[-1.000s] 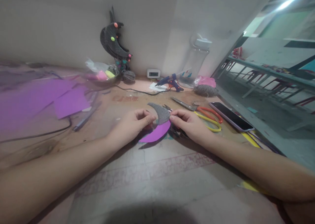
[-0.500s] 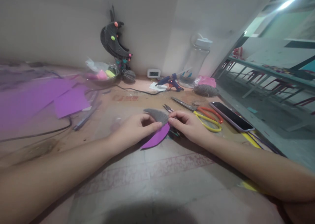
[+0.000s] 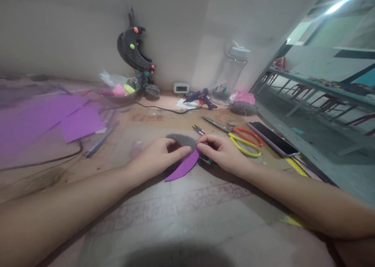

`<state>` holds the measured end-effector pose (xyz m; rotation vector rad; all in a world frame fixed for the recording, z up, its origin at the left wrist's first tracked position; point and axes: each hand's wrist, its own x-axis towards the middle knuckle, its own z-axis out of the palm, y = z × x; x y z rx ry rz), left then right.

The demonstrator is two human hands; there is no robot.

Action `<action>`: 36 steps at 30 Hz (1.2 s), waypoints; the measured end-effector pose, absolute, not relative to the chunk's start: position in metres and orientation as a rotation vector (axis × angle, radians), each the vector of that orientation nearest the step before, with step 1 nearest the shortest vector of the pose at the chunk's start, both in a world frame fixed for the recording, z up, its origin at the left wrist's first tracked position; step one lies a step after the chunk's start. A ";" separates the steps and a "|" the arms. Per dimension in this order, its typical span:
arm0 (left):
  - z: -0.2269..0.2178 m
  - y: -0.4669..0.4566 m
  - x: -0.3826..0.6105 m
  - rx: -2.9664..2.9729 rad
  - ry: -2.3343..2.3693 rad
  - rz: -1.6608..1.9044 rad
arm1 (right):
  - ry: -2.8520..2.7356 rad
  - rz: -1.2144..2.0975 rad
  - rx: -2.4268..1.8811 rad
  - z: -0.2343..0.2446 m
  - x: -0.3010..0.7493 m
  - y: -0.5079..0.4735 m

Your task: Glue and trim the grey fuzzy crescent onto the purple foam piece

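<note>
A purple crescent-shaped sheet [image 3: 183, 168] is held low over the table, its upper part covered by grey yarn [image 3: 182, 138] laid in close rows. My left hand [image 3: 158, 154] grips it from the left, thumb on top and fingers hidden behind. With thumb and forefinger pinched, my right hand [image 3: 222, 151] is closed at the right edge of the piece; a strand between those fingertips is too small to make out. Just beyond the right fingertips lie small thread snips [image 3: 197, 129], partly hidden. Scissors [image 3: 245, 146] with orange and yellow handles rest beyond the right hand.
At the back stand a dark crescent ornament [image 3: 133, 50], a small clock [image 3: 181, 88], a blue glue gun [image 3: 202, 98] and a clear bottle [image 3: 230, 77]. Grey yarn [image 3: 243, 107] and a phone [image 3: 274, 138] lie right. Purple sheets [image 3: 82, 122] spread left, near a black cable [image 3: 68, 156].
The yarn-covered part has tilted, showing as a flatter, darker curve, and the purple edge has turned slightly. Both hands keep their hold. The whole view has shifted slightly.
</note>
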<state>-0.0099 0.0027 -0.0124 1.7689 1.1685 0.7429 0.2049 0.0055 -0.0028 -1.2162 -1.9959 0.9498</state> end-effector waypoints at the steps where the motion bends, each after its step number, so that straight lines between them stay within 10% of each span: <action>1: -0.012 0.002 -0.010 1.759 1.169 0.730 | -2.001 0.947 -1.213 -0.003 0.205 0.005; 36: -0.010 0.002 -0.009 1.714 1.187 0.748 | -2.091 0.809 -1.130 0.000 0.206 0.005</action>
